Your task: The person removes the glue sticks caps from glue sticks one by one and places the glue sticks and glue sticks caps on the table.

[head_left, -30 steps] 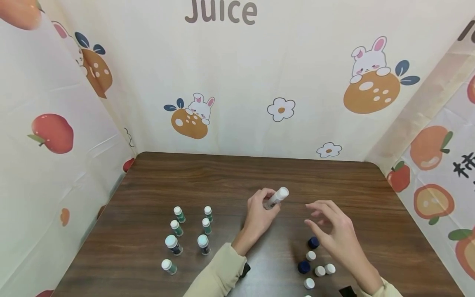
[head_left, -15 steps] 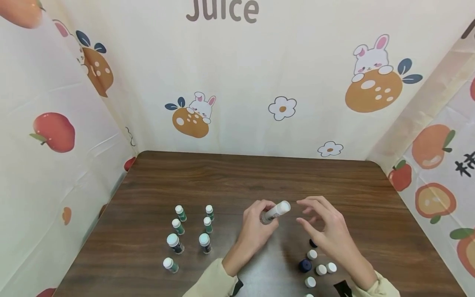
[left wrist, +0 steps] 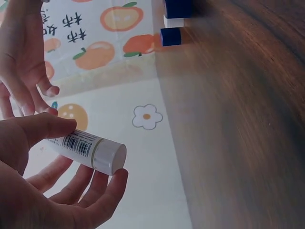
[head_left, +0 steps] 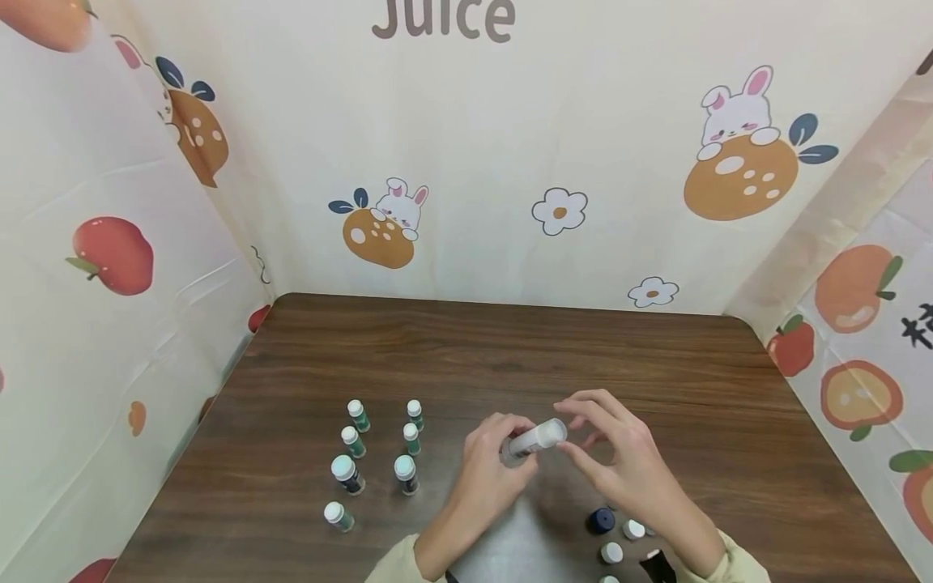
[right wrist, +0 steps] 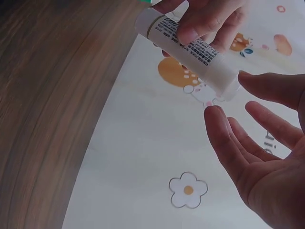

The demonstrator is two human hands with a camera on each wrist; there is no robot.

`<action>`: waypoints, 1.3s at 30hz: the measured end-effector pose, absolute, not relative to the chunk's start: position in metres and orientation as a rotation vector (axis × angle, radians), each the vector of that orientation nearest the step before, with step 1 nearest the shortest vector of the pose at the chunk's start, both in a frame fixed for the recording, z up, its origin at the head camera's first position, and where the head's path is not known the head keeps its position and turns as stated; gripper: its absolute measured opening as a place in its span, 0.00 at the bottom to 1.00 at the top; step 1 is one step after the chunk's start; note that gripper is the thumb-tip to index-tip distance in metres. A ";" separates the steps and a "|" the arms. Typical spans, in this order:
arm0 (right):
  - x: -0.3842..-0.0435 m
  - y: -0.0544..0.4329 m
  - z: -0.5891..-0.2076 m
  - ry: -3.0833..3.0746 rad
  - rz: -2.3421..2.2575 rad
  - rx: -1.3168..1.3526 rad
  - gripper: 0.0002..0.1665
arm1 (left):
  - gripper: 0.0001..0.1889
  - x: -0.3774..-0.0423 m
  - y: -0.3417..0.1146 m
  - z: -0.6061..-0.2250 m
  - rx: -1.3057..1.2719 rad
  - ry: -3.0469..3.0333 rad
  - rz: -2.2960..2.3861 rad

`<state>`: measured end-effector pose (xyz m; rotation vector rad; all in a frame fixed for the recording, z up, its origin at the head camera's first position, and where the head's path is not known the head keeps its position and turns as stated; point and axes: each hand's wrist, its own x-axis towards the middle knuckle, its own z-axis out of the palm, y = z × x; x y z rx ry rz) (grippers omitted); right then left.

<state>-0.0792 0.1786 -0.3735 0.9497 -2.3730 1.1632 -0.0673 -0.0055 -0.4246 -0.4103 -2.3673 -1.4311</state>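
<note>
My left hand (head_left: 492,461) grips a white glue stick (head_left: 538,438), holding it tilted above the table with its pale end toward the right. In the left wrist view the thumb lies over the glue stick (left wrist: 81,147), beside a printed barcode, with the fingers beneath. My right hand (head_left: 623,457) is at the other end, fingers spread and relaxed. In the right wrist view its thumb tip is right at the translucent end of the glue stick (right wrist: 200,59), and the index fingertip (right wrist: 214,114) is just below that end.
On the left of the wooden table (head_left: 466,348), several small tubes with white caps (head_left: 342,467) stand in two rows. Below my right hand are a dark blue round piece (head_left: 601,521) and several white ones (head_left: 611,553). A printed curtain (head_left: 466,121) surrounds the table.
My left hand has brought the glue stick lower and tipped it flatter. My right hand has moved left, up to its end, and now covers some of the round pieces.
</note>
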 end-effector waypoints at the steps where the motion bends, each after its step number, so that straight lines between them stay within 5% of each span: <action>1: -0.079 0.177 -0.374 -2.372 1.173 0.966 0.29 | 0.15 -0.066 -0.007 -0.424 -0.410 -2.367 -1.423; 12: -0.073 0.163 -0.378 -2.291 1.260 1.198 0.21 | 0.15 -0.048 -0.021 -0.416 -0.456 -2.404 -1.338; 39: -0.066 0.160 -0.379 -2.202 1.286 1.345 0.22 | 0.15 -0.031 -0.041 -0.418 -0.526 -2.450 -1.478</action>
